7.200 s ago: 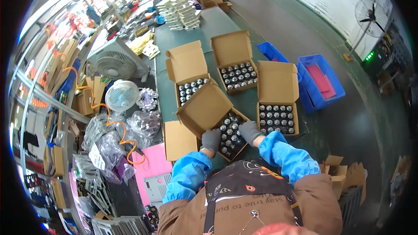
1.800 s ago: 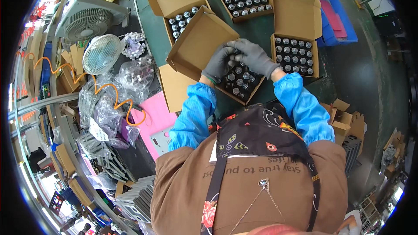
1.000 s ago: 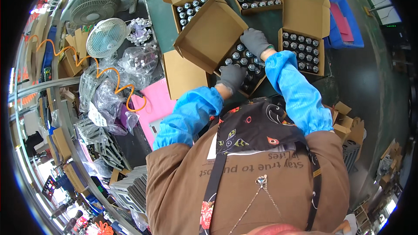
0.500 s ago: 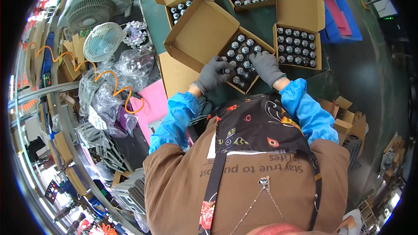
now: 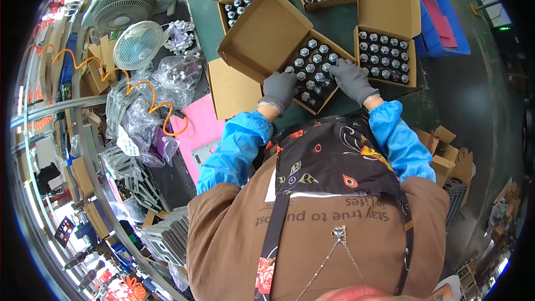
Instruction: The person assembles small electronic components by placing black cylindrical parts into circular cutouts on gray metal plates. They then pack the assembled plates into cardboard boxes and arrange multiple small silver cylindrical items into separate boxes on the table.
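An open cardboard box (image 5: 346, 54) sits at an angle in front of me, its lid (image 5: 267, 33) folded back to the left. Rows of black parts with shiny silver hexagonal heads (image 5: 310, 68) fill it. My left hand (image 5: 280, 89), in a grey glove, is closed over the box's near left edge, its fingertips partly hidden. On the opposite side my right hand (image 5: 352, 81), also gloved, curls over the right wall, with fingers beside the outermost parts.
More open boxes of the same parts stand at the right (image 5: 413, 72), far middle (image 5: 323, 3) and far left (image 5: 225, 4). A blue bin (image 5: 432, 47) lies beyond the right box. Left are a flat cardboard piece (image 5: 234, 95), a pink sheet (image 5: 200, 122), plastic bags (image 5: 142, 120) and a fan (image 5: 138, 45).
My left hand has drawn back from the parts inside to the box's left edge. My right hand stays at the right wall. The whole view has shifted slightly.
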{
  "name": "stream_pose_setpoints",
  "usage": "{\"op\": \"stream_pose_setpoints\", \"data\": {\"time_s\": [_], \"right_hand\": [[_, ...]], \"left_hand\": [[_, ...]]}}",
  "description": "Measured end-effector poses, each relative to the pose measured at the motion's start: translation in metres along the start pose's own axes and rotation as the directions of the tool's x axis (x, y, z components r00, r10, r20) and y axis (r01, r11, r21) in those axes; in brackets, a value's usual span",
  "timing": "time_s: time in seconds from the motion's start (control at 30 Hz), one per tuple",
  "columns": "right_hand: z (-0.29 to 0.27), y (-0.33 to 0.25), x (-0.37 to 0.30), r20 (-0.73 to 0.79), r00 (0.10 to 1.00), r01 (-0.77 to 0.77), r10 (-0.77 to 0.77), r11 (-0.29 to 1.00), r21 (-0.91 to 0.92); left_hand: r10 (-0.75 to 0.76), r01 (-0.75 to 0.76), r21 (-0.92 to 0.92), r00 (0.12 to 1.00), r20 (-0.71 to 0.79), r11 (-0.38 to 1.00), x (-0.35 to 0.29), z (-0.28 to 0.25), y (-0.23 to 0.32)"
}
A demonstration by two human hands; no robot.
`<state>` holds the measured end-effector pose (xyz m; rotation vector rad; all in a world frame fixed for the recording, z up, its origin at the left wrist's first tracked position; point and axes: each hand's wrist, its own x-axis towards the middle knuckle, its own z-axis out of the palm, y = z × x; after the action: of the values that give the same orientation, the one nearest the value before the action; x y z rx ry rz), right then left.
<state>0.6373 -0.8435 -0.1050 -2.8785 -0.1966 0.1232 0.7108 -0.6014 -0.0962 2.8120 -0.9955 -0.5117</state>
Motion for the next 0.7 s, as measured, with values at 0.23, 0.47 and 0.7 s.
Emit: {"op": "stream_pose_setpoints", "data": {"time_s": [0.23, 0.47, 0.7], "right_hand": [[0.013, -0.016, 0.016, 0.04, 0.999, -0.027, 0.035, 0.982, -0.187], [0.007, -0.006, 0.016, 0.046, 0.999, 0.018, -0.012, 0.99, -0.138], [0.022, -0.019, 0.031, 0.062, 0.995, -0.069, 0.077, 0.99, -0.121]], "left_hand": [[-0.065, 0.068, -0.056, 0.997, 0.051, 0.996, -0.002, 0.007, 0.011], [-0.075, 0.075, 0.049, 0.997, -0.003, 0.996, 0.002, 0.012, 0.006], [0.027, -0.024, 0.122, 0.999, -0.021, 0.992, -0.01, -0.009, 0.041]]}}
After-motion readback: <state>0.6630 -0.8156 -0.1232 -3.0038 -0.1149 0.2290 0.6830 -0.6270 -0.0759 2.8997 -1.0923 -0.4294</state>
